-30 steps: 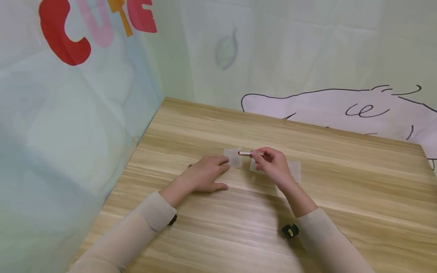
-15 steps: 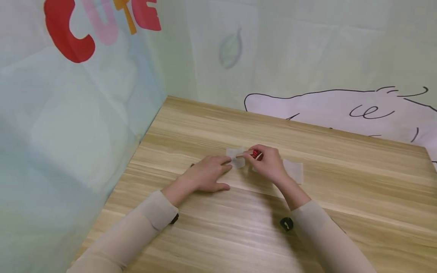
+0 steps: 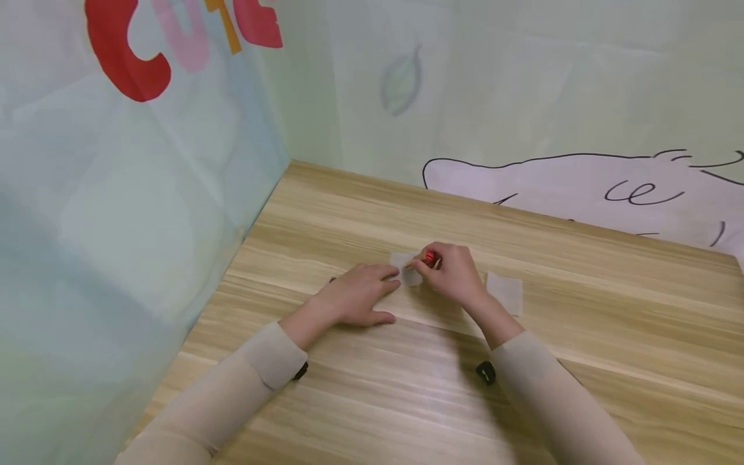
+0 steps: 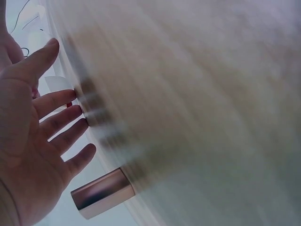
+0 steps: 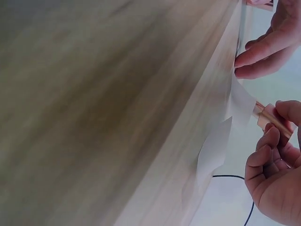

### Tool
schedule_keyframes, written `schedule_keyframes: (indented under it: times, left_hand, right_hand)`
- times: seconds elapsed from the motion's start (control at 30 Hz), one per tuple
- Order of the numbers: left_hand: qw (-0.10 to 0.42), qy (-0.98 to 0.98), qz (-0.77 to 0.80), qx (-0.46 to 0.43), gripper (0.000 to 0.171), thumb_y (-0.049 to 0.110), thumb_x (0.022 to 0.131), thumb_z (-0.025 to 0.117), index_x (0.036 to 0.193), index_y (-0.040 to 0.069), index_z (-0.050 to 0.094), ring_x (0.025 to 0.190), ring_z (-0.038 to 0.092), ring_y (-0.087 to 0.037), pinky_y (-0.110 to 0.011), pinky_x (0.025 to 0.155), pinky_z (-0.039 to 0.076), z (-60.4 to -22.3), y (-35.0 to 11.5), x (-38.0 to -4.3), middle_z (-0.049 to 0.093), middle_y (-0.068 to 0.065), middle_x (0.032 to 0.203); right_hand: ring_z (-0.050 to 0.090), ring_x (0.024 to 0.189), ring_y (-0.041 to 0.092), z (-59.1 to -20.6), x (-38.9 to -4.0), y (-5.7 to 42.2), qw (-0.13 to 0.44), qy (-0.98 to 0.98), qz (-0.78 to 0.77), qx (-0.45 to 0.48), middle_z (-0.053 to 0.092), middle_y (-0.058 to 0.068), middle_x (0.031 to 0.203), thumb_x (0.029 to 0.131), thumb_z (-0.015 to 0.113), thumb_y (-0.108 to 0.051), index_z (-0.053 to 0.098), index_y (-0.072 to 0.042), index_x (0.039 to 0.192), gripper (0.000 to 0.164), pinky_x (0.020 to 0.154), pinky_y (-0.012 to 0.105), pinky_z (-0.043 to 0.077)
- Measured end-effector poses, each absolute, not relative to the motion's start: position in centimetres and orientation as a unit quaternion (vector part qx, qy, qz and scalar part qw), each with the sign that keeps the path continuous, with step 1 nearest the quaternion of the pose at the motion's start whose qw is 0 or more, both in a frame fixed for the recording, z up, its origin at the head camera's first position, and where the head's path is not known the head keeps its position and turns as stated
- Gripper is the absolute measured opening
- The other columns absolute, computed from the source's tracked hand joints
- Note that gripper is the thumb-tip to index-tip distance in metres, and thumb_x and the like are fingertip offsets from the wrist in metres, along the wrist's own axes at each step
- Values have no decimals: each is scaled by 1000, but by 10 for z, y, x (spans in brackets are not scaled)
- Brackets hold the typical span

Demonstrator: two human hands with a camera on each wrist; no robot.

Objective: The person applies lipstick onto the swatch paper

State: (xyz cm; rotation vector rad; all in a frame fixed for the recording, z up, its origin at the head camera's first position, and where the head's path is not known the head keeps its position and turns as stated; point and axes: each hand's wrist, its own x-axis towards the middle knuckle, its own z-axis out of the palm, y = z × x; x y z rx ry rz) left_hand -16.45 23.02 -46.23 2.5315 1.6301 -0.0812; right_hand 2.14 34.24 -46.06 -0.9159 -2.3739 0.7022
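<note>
My right hand point(image 3: 456, 272) pinches a lipstick point(image 5: 275, 123) with a rose-gold tube and a red end. The lipstick's working end is at a small white paper square point(image 3: 413, 278); fingers partly hide it, and contact is hard to tell. Fingertips of my left hand point(image 3: 359, 298) rest on that paper's left edge, its fingers extended and spread. Behind the left hand, a shiny rose-gold lipstick cap point(image 4: 104, 192) stands on the table, almost wholly hidden in the head view. To the right of my right hand lies a second white paper square point(image 3: 504, 294).
The wood-grain table point(image 3: 581, 323) meets a printed cloth backdrop point(image 3: 360, 116) at the back and left. Dark wrist-camera parts point(image 3: 485, 372) show under the sleeves.
The right hand has moved left toward the first paper square and turned, so the lipstick's red end now faces up by the fingers. The left hand keeps its place on the paper.
</note>
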Motion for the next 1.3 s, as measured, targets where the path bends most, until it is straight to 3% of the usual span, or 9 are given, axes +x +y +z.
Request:
schedule_keyframes:
  times: [0.97,1.17,1.3]
  left_hand:
    - [78,548,-36,832,75,59,84,57,139,10,45,133,35,-25,-43,108,30,-461,229,-164,37,-10,146]
    - [81,549,-37,831,76,59,84,57,140,10,44,134,34,-25,-43,108,30,-461,229,-163,36,-10,146]
    - [76,546,-31,834,75,59,84,58,139,9,45,132,36,-25,-42,107,31,-461,230,-163,37,-10,146]
  right_hand:
    - [47,53,8,-456,21,336,189,-892,267,-311,54,-7,60,81,74,-26,63,-17,69,18,47,24,38]
    - [48,53,8,-455,23,335,194,-889,270,-315,54,-7,61,81,74,-27,63,-17,70,18,47,24,39]
    - [52,55,10,-449,27,335,232,-865,299,-328,58,-5,65,82,73,-30,66,-16,74,18,48,24,43]
